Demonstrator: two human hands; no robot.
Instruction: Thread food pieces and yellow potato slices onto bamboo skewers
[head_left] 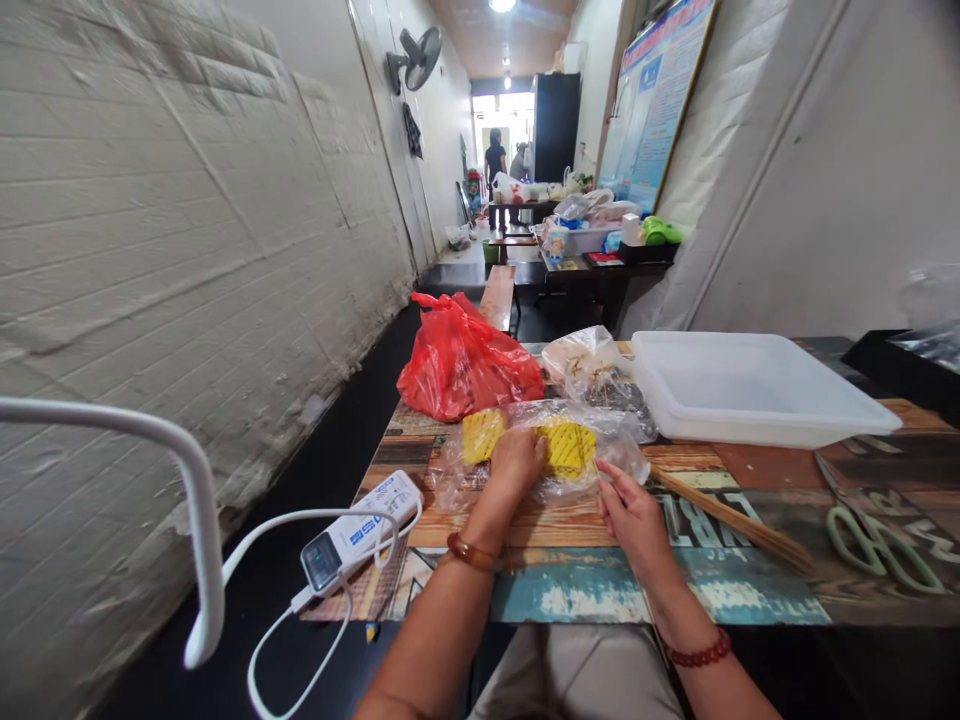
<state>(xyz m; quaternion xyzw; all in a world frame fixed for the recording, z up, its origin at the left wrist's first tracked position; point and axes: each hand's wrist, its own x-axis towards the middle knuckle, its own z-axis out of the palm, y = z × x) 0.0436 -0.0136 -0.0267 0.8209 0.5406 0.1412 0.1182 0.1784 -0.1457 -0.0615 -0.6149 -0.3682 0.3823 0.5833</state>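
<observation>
Yellow scored slabs (570, 448) lie on a clear plastic bag (457, 480) on the wooden-patterned table. My left hand (519, 462) rests over the slabs between the left piece and the right ones, its fingers curled down and their tips hidden. At the right end of the yellow slabs, my right hand (630, 510) is closed in a pinch on something thin, perhaps a stick, that runs down below the hand. Thin wooden sticks (739, 522) lie in a bundle to the right of my right hand.
Behind the slabs are a red plastic bag (469, 360) and a clear bag (589, 365). A white tray (757, 390) stands at the right, green-handled scissors (885, 550) nearer the front. A white power bank (360, 530) with a cable lies left. Two people are far back.
</observation>
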